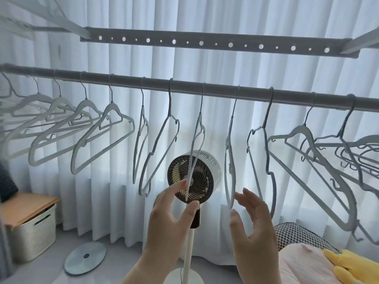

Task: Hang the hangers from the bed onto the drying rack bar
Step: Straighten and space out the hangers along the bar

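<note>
Progress: the bar (205, 88) carries a row of hangers (114, 111) from its left end to its right end, all hooked on. Near mid-bar, two hang edge-on.

The left hand (168, 218) brackets the lower tip of the one on the left (196, 136). Its grip is wide, with finger and thumb to either side, and contact cannot be confirmed. The right hand (254, 228) is spread about the foot of the next hanger (230, 144), grip wide, holding nothing.

The bed (303, 267) shows only a corner at lower right, with no hanger on it. Judged nearly complete; the rest of the bed is unseen.

Room: a lidded basket (34, 230) and a round disc (85, 257) are on the floor at left. A fan (194, 175) stands behind the hands. A perforated rail (205, 43) sits above the bar, and a curtain (225, 17) hangs behind everything.
</note>
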Motion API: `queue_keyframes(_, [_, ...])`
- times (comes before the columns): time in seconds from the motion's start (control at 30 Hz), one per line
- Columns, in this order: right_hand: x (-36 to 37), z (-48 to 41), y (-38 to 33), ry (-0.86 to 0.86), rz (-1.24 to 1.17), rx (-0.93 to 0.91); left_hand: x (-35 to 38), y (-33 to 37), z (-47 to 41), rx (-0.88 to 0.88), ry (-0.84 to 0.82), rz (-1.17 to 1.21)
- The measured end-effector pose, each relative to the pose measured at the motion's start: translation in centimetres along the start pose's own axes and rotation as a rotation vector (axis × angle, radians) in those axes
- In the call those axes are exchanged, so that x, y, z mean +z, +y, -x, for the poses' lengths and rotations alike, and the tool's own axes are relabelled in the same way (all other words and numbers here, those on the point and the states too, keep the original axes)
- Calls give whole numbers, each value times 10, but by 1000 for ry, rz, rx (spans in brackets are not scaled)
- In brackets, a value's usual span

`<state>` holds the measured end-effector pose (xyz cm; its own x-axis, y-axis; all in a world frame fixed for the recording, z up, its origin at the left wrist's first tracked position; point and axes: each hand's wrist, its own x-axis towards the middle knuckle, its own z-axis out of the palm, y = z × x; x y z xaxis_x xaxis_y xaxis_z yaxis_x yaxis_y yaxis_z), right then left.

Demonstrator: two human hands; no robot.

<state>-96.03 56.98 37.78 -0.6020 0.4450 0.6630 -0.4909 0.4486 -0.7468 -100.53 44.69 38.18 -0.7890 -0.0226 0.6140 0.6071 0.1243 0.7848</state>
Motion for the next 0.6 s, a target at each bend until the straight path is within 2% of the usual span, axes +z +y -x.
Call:
queue_keyframes(0.33, [-1,28,5,120,-61,-114,-25,-2,29,-23,145,-78])
queue_keyframes(0.47, [9,34,-4,241,-26,-309,-45,1,32,18,233,-111])
queue_keyframes(0.6, [31,37,-28,273,-80,-485,-73,-1,20,52,306,0])
